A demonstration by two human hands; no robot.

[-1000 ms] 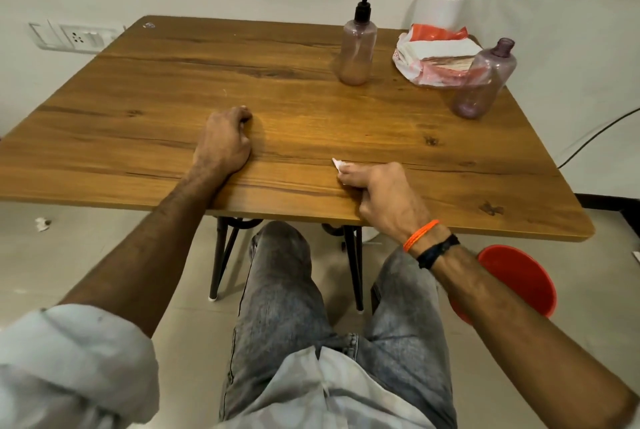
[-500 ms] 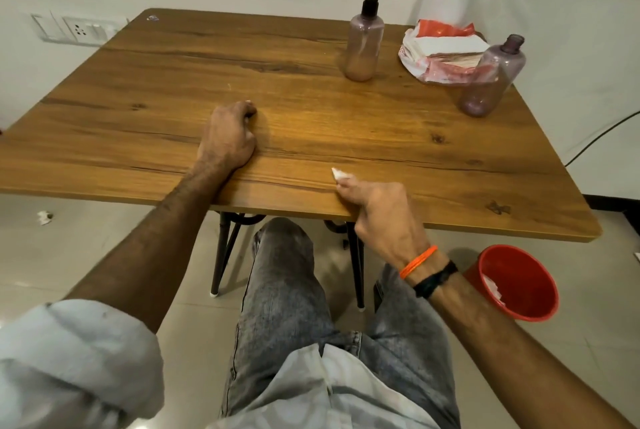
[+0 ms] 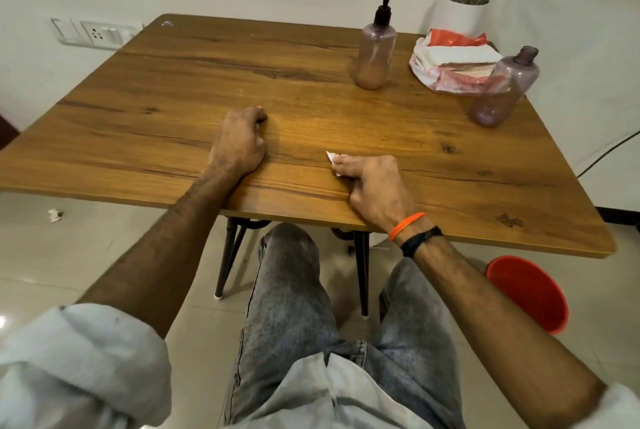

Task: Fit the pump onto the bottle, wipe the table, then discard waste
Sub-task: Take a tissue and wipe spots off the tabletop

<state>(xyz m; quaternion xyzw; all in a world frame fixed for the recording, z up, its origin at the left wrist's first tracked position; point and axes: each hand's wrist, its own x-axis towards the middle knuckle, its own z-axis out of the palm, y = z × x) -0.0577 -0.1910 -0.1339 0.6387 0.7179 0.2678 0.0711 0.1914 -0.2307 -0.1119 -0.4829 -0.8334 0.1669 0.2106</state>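
My right hand point(image 3: 375, 188) rests near the front edge of the wooden table point(image 3: 180, 110), closed on a small white tissue point(image 3: 331, 157) whose corner sticks out past my fingertips. My left hand point(image 3: 240, 143) lies on the table as a loose fist with nothing in it, left of the right hand. A pinkish bottle with a black pump point(image 3: 375, 47) stands upright at the back. A second, similar bottle point(image 3: 502, 89) with only a cap stands at the right edge.
A pack of white tissues in a red and white wrapper point(image 3: 450, 61) lies between the two bottles. A red bin point(image 3: 530, 293) stands on the floor at the right, below the table corner. A white plant pot point(image 3: 460, 13) is behind the table. A paper scrap point(image 3: 54, 215) lies on the floor at left.
My right hand with the tissue has shifted slightly back onto the table from its front edge. The view moved, so the red bin shows less of its inside. The left hand stayed put.
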